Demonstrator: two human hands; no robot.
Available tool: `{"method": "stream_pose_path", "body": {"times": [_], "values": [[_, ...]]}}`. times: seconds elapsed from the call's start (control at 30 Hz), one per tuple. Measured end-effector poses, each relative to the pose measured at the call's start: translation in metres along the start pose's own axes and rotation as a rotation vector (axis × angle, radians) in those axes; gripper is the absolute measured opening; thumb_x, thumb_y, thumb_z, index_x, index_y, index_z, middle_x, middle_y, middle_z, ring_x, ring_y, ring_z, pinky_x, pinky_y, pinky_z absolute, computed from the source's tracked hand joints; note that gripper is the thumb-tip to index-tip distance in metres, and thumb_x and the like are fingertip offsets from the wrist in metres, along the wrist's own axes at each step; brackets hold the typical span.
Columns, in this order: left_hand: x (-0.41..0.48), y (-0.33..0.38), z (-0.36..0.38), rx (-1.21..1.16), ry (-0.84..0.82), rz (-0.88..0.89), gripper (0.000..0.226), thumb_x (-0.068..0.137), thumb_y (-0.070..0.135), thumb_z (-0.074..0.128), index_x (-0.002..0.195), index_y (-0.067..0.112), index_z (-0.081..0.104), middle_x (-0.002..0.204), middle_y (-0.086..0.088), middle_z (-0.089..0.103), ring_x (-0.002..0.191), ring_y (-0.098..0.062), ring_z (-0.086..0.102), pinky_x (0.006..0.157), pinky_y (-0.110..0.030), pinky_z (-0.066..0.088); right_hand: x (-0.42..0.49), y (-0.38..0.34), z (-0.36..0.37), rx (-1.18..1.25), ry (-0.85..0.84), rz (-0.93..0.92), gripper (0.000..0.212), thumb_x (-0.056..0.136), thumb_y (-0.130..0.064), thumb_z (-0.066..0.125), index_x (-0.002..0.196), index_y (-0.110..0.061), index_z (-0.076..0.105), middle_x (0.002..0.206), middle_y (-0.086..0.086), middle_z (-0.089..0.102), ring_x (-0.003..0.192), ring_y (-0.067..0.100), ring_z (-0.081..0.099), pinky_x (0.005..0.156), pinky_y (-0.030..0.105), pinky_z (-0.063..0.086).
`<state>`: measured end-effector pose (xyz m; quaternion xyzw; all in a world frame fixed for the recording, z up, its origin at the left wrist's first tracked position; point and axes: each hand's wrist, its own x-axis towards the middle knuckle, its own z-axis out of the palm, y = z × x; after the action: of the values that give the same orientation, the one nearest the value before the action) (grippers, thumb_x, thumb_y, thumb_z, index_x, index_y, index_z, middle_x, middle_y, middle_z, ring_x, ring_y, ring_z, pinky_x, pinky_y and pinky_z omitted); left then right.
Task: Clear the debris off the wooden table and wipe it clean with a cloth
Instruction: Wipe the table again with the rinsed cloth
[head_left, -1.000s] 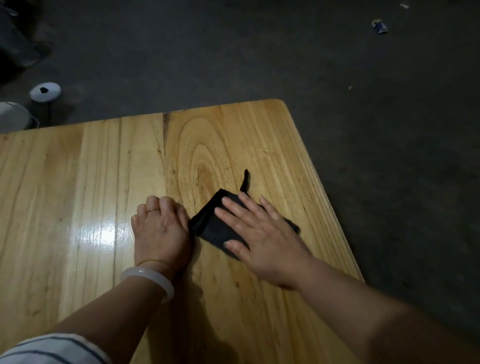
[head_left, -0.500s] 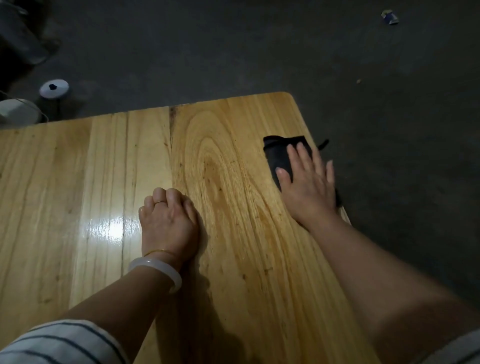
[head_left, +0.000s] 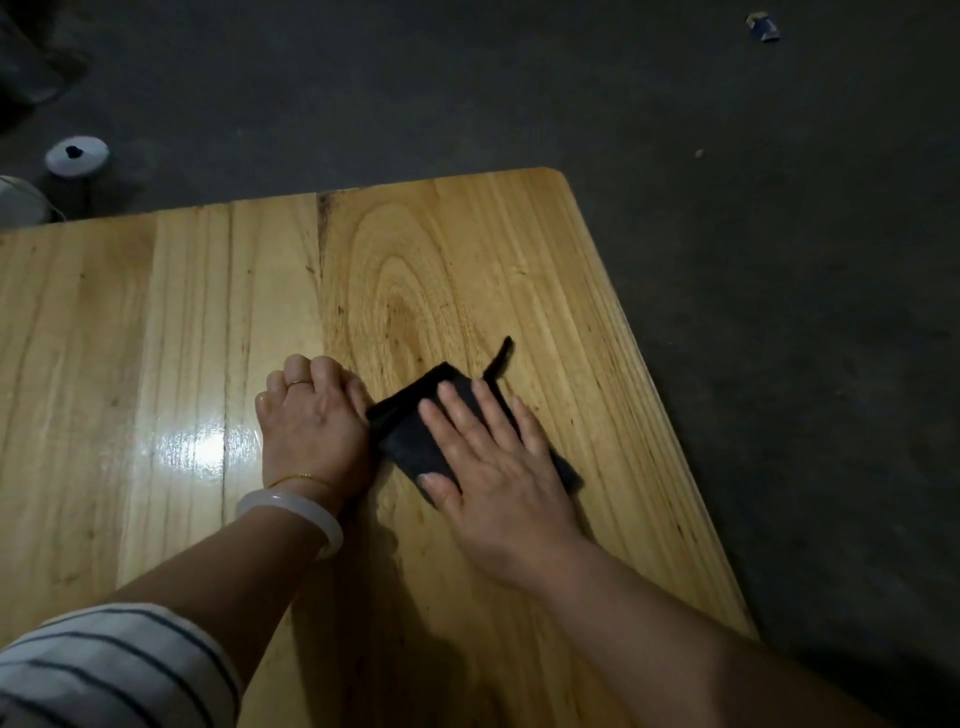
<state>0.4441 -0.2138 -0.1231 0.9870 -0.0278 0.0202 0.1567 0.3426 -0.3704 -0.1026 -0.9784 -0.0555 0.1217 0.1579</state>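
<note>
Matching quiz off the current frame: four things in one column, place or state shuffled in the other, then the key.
Things:
1. black cloth
2. left hand
3. white bangle
4. round white object

Place or state:
A. on the floor, past the far edge of the table
B. under the flat right hand
C. fingers curled, resting on the table
D. round the left wrist

Pairs: 1-B, 2-C, 3-D, 4-A

A glossy, light-brown wooden plank table (head_left: 156, 312) with a rounded far-right corner carries a folded black cloth (head_left: 410, 447) right of its middle. A flat right hand (head_left: 498, 467) lies on the cloth. A curled left hand (head_left: 311, 421) rests on the wood against the cloth's left edge.
</note>
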Motion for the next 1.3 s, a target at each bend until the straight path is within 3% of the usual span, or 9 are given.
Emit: {"method": "stream_pose_path", "body": {"times": [0.13,0.27,0.63,0.8,0.9,1.13,1.3], "values": [[-0.001,0.0,0.0,-0.004,0.015,0.009,0.014,0.094,0.024,0.044,0.097,0.013,0.052,0.1,-0.011,0.046,0.095,-0.029,0.04,0.087,-0.042,0.031,0.019,0.023,-0.015,-0.045,-0.061,-0.141,0.059,0.103,-0.053,0.017,0.155,-0.037,-0.004,0.162,-0.015,-0.014,0.147,0.007,-0.024,0.121,0.045,-0.009],[-0.001,-0.001,0.001,0.027,0.022,0.018,0.016,0.094,0.024,0.042,0.097,0.011,0.051,0.101,-0.012,0.047,0.095,-0.031,0.041,0.087,-0.044,0.032,0.046,0.047,-0.03,-0.089,-0.05,-0.139,0.059,0.102,-0.054,0.018,0.156,-0.038,-0.001,0.163,-0.016,-0.009,0.149,0.008,-0.018,0.121,0.045,-0.007],[-0.002,0.0,0.002,0.029,0.042,0.009,0.019,0.094,0.025,0.04,0.096,0.01,0.051,0.1,-0.014,0.048,0.096,-0.033,0.042,0.088,-0.045,0.032,0.064,0.097,-0.044,-0.07,0.13,0.303,0.059,0.102,-0.055,0.014,0.156,-0.036,-0.002,0.164,-0.014,-0.008,0.151,0.015,-0.013,0.12,0.051,-0.009],[-0.001,-0.001,0.002,0.031,0.039,0.011,0.022,0.094,0.026,0.039,0.097,0.009,0.051,0.101,-0.015,0.048,0.097,-0.033,0.042,0.088,-0.046,0.032,0.034,0.085,-0.031,-0.004,0.181,0.562,0.062,0.101,-0.056,0.012,0.156,-0.034,-0.006,0.164,-0.012,-0.012,0.15,0.02,-0.016,0.119,0.058,-0.006],[-0.001,0.0,0.002,0.031,0.043,0.01,0.022,0.095,0.026,0.038,0.097,0.009,0.051,0.1,-0.015,0.048,0.096,-0.033,0.043,0.088,-0.046,0.032,0.013,0.064,-0.023,0.034,0.163,0.616,0.063,0.101,-0.056,0.012,0.155,-0.033,-0.011,0.163,-0.01,-0.017,0.149,0.02,-0.021,0.119,0.057,-0.005],[0.0,0.001,0.001,0.032,0.031,0.004,0.022,0.095,0.027,0.037,0.097,0.01,0.05,0.1,-0.014,0.048,0.096,-0.033,0.042,0.089,-0.046,0.033,-0.015,-0.001,0.0,0.057,0.094,0.422,0.067,0.089,-0.057,-0.01,0.15,-0.034,-0.025,0.156,-0.011,-0.033,0.142,0.018,-0.038,0.117,0.052,-0.016],[0.0,0.002,0.0,0.026,0.034,0.001,0.019,0.094,0.025,0.037,0.096,0.01,0.05,0.1,-0.013,0.046,0.096,-0.032,0.041,0.088,-0.044,0.031,-0.004,-0.007,0.004,0.08,0.081,0.19,0.061,0.1,-0.053,0.009,0.154,-0.034,-0.012,0.16,-0.013,-0.023,0.144,0.012,-0.033,0.117,0.048,-0.017]]}}
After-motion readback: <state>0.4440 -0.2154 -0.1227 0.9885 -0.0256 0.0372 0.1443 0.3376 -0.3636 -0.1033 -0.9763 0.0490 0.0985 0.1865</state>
